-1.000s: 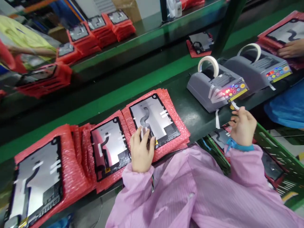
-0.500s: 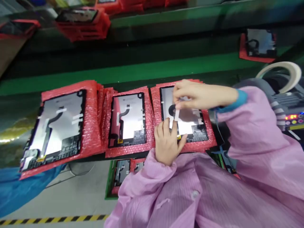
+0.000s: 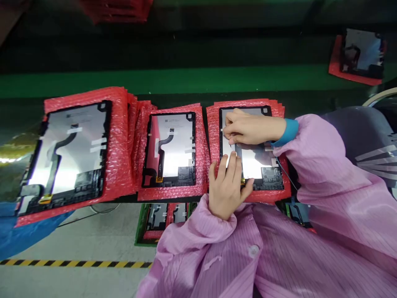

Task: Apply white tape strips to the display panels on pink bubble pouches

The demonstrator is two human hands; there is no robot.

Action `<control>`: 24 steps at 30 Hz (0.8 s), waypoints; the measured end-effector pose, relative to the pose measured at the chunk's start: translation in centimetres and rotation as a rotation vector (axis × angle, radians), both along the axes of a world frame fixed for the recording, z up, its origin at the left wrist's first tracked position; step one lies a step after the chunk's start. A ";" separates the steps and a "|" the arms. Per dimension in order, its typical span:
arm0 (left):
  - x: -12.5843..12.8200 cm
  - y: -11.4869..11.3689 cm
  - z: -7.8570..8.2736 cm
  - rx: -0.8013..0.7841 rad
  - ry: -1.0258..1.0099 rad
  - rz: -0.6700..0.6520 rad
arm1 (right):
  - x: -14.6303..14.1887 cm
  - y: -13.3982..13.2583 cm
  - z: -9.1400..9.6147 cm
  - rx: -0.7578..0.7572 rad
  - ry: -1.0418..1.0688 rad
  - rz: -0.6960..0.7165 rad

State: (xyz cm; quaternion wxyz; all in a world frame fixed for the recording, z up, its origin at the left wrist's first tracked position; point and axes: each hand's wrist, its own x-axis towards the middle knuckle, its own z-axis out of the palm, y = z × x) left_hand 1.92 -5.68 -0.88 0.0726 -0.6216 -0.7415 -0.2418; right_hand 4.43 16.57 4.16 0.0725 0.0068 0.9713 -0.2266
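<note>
The display panel (image 3: 254,163) under both hands has a silver back and black frame, and lies on red bubble wrap. My left hand (image 3: 225,188) rests on its lower left part, fingers spread flat near the dark ribbon cable. Just above those fingertips, my right hand (image 3: 249,127) pinches thumb and fingers close to the panel. A small end of a white tape strip (image 3: 232,147) shows below the pinch; the rest is hidden. To the left lie a second panel (image 3: 177,145) and a third panel (image 3: 85,142), each with white tape pieces and a ribbon cable.
Another panel (image 3: 362,51) on red wrap sits at the back right, and a red stack (image 3: 119,9) at the back left. A dark grey device (image 3: 359,136) stands by my right arm. Below the bench edge is a green crate (image 3: 141,225) with wrapped panels.
My right hand has come down closer to the panel and my left fingers. The white strip, plainly visible before, is now mostly hidden. The camera view has shifted, moving the bench upward in the picture.
</note>
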 end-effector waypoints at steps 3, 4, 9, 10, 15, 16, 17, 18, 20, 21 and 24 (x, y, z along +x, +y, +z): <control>0.1 0.1 0.0 0.009 0.044 0.005 | -0.1 0.2 -0.6 0.112 0.023 -0.072; 0.1 0.1 0.1 0.014 0.056 0.006 | -0.2 0.6 -0.9 0.135 0.045 -0.113; -0.1 0.0 0.2 0.080 0.068 -0.025 | -0.4 2.2 -1.4 0.210 0.194 -0.424; -0.2 -0.1 0.2 0.087 0.054 -0.047 | 0.4 1.9 -0.9 0.228 0.241 -0.489; -1.0 -0.5 1.0 0.070 -0.070 -0.136 | 9.8 -4.7 2.7 0.185 0.413 -0.643; -1.3 -0.4 1.2 0.067 -0.083 -0.140 | 12.3 -6.7 3.0 0.139 0.437 -0.657; -1.6 -0.1 1.3 0.058 -0.086 -0.144 | 14.9 -8.7 3.0 0.078 0.458 -0.673; -1.9 0.3 1.4 0.040 -0.077 -0.151 | 17.4 -10.6 2.7 0.008 0.470 -0.700; -2.6 1.4 1.2 -0.018 -0.037 -0.177 | 22.1 -13.8 1.5 -0.129 0.472 -0.801; -2.9 2.1 1.0 -0.050 -0.016 -0.195 | 24.3 -15.1 0.7 -0.182 0.461 -0.876; -3.6 3.7 0.1 -0.124 0.036 -0.221 | 29.8 -17.9 -1.5 -0.258 0.433 -1.159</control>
